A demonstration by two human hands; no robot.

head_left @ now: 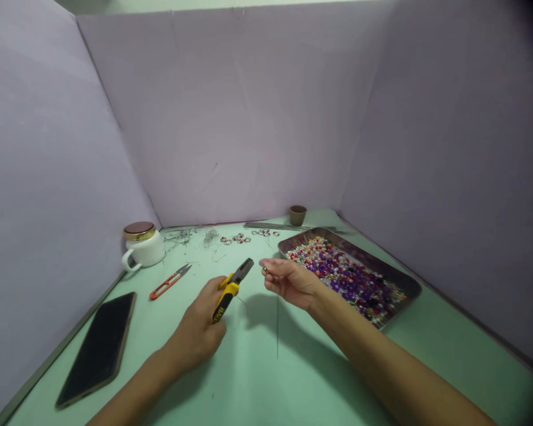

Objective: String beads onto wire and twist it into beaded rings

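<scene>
My left hand [199,331] is closed around yellow-and-black pliers [230,287], whose dark jaws point up and to the right. My right hand [288,281] hovers just right of the jaws, fingers pinched on a small bead or ring at its fingertips [265,271]. A thin straight wire [278,325] hangs or lies below the right hand on the green table. A metal tray [404,281] full of purple, red and pearl beads sits right behind the right hand.
A black phone [98,349] lies at the front left. Orange thread snips [169,281] and a white lidded mug [143,244] are at the left. Finished bead links [235,239], wire scraps and a small brown cup [297,215] sit at the back. Lilac screens enclose the table.
</scene>
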